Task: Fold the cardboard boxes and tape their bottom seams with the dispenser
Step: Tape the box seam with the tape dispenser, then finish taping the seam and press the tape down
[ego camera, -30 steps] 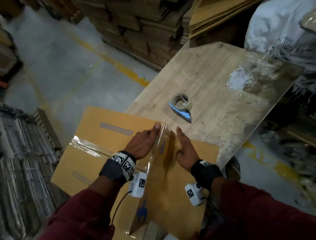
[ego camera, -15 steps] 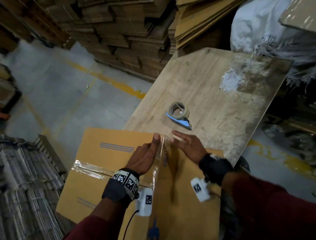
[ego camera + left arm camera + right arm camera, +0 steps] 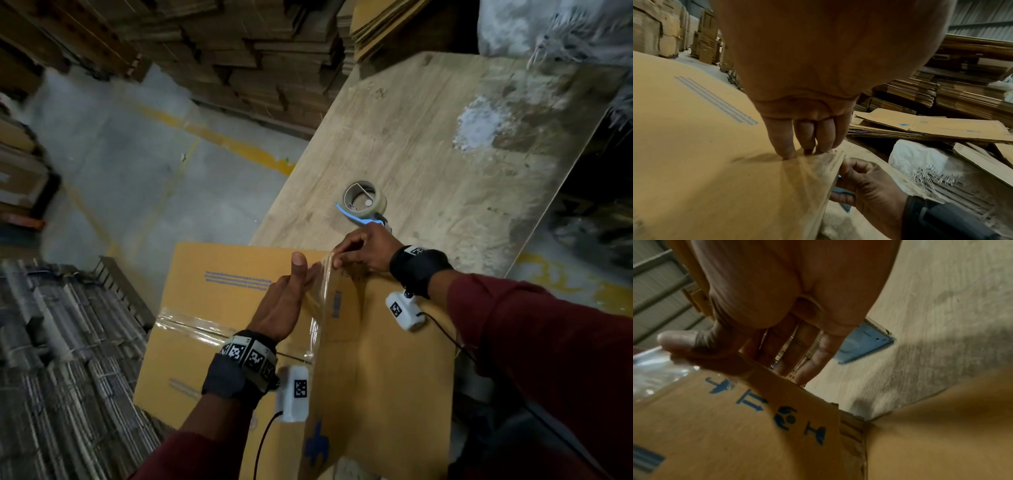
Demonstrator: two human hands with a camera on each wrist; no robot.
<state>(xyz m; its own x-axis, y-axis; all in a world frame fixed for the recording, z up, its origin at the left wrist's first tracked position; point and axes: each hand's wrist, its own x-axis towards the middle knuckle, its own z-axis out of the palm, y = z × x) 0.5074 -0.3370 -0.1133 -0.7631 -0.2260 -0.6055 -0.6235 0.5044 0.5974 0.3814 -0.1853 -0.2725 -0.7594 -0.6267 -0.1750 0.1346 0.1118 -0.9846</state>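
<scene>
Here, closest to me, my two dark red sleeves (image 3: 548,342) reach out over a cardboard box (image 3: 212,298) that stands with its taped bottom seam facing up. A strip of clear tape (image 3: 191,325) runs across that top face along the seam and folds down over the edge onto the side panel that faces right. My left hand (image 3: 284,305) lies flat on the top face, fingers straight and close together, thumb raised, and the fingertips (image 3: 787,154) press down right at the far corner where the tape (image 3: 818,164) wrinkles. My right hand (image 3: 366,250) is just beside it at that same corner, on the side panel; its thumb (image 3: 676,340) and curled fingers pinch the end of the clear tape against the box edge (image 3: 777,374). Blue handling symbols (image 3: 789,418) are printed on this side panel.

Just beyond my right hand, the tape dispenser (image 3: 364,202) lies on the plywood table (image 3: 445,171), a blue handle with a roll on it, touched by neither hand. The box leans against the near end of this table.

Left of the table is grey concrete floor with a yellow line (image 3: 239,147). Farther back, stacks of flat cardboard (image 3: 246,61) rise, and a white sack (image 3: 548,31) sits behind the table's far right corner.
</scene>
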